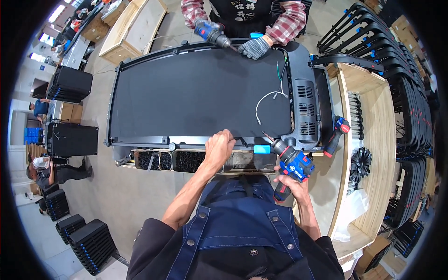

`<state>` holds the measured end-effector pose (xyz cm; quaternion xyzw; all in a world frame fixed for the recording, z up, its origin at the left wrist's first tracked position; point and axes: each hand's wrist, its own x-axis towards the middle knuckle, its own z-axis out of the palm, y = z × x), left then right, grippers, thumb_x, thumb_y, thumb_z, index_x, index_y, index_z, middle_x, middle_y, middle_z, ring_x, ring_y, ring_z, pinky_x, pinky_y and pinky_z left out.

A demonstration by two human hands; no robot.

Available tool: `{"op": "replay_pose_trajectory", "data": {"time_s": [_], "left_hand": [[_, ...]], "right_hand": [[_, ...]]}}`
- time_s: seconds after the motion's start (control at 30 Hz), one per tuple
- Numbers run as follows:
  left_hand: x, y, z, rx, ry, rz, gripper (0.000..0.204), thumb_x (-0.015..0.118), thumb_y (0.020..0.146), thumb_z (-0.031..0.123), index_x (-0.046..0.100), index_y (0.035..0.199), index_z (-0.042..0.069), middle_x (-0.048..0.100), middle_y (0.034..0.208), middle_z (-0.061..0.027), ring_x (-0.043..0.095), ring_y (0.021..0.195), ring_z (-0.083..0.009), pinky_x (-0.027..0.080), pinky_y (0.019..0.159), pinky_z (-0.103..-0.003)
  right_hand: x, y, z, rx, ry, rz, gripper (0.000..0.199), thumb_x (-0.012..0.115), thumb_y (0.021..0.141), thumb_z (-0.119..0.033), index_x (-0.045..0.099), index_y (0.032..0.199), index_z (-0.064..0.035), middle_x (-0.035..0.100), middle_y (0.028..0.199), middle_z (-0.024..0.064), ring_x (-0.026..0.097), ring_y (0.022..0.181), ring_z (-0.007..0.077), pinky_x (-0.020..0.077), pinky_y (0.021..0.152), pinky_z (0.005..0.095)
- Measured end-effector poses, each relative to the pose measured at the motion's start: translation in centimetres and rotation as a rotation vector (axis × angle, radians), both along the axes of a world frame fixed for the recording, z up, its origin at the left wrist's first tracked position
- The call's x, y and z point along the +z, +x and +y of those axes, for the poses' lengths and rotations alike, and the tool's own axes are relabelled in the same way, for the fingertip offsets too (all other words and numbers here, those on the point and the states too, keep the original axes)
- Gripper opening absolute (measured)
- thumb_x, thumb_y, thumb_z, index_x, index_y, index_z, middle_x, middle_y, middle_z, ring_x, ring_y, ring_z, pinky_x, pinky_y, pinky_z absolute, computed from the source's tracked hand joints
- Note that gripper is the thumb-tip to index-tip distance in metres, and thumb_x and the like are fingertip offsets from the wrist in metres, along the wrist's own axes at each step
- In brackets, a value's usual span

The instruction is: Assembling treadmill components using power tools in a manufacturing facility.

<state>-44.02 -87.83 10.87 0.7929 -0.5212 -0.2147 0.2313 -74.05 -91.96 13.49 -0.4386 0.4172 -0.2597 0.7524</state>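
Far left there are stacks of black panels [70, 84] and more black stacks on the floor [91, 242], nothing to do with the hands right now. The main thing is the treadmill deck [200, 95], a big black slab lying flat across the tabletop [186, 161], with little bins of dark screws [189, 161] tucked just under its near edge.

The left hand [219, 145] is pressed on the deck's near side rail, fingers curled tight over a small bit of hardware. Can't tell what exactly is pinched in there, looks like a screw or bracket being held in place. Just right of it, the right hand [291, 179] has a closed grip around the handle of a blue and black cordless driver [291, 165], with the bit angled up-left toward that same spot on the rail, close to it but not quite on it.

So I'd call this the fastening step along the near rail. The next move seems to need the bit seated square on the fastener while the left hand keeps it from wandering.

Across the deck, a co-worker's gloved hand [254, 46] and another driver [212, 33] are on the far rail. Loose white and green wires [270, 100] lie on the belt. A spare driver [336, 135] sits by the wooden crate [380, 140] on the right.
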Motion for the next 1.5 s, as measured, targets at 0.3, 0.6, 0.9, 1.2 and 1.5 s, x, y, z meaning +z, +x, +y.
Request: {"op": "replay_pose_trajectory", "data": {"time_s": [0.3, 0.6, 0.9, 1.2, 1.5], "left_hand": [[-1.1, 1.6, -2.7, -0.592, -0.344, -0.367, 0.01, 0.062, 0.083, 0.008, 0.057, 0.091, 0.004, 0.054, 0.088, -0.0109, 0.06, 0.086, -0.0285, 0.052, 0.078, -0.04], [-2.8, 3.1, -4.8, -0.64, -0.402, -0.229, 0.019, 0.07, 0.08, 0.013, 0.056, 0.092, 0.006, 0.052, 0.094, -0.0081, 0.056, 0.095, -0.026, 0.051, 0.081, -0.039], [-3.2, 3.6, -5.0, -0.609, -0.328, -0.118, 0.025, 0.075, 0.078, 0.013, 0.054, 0.09, 0.007, 0.051, 0.098, -0.0072, 0.055, 0.098, -0.0276, 0.05, 0.084, -0.043], [-2.8, 3.9, -5.2, -0.595, -0.313, -0.088, 0.022, 0.074, 0.074, 0.01, 0.056, 0.087, 0.007, 0.052, 0.096, -0.0071, 0.055, 0.098, -0.0274, 0.051, 0.083, -0.042], [-3.3, 4.0, -5.3, -0.594, -0.318, -0.08, 0.023, 0.075, 0.077, 0.014, 0.054, 0.085, 0.008, 0.049, 0.094, -0.0066, 0.053, 0.094, -0.0267, 0.049, 0.079, -0.042]], "right_hand": [[1.4, -0.3, -1.1, 0.051, -0.052, -0.011, 0.044, 0.068, 0.082, 0.003, 0.059, 0.126, 0.0023, 0.07, 0.111, 0.0165, 0.072, 0.087, 0.0214, 0.0622, 0.075, 0.0351], [4.4, 2.5, -5.7, 0.517, -0.555, 0.545, 0.032, 0.071, 0.075, -0.015, 0.062, 0.099, 0.0033, 0.066, 0.084, 0.0162, 0.064, 0.076, 0.0325, 0.0525, 0.076, 0.0397], [4.1, 5.8, -9.4, 0.754, -0.559, 0.679, 0.029, 0.071, 0.072, -0.011, 0.061, 0.094, 0.0047, 0.066, 0.078, 0.021, 0.064, 0.07, 0.0357, 0.0522, 0.071, 0.0414], [5.4, 7.9, -9.3, 0.804, -0.576, 0.79, 0.029, 0.071, 0.07, -0.009, 0.061, 0.094, 0.0043, 0.066, 0.077, 0.02, 0.064, 0.07, 0.0356, 0.0524, 0.071, 0.0418], [6.7, 9.3, -9.0, 0.856, -0.572, 0.882, 0.03, 0.07, 0.075, -0.008, 0.061, 0.102, 0.0021, 0.065, 0.08, 0.0162, 0.06, 0.069, 0.029, 0.0524, 0.071, 0.04]]}}
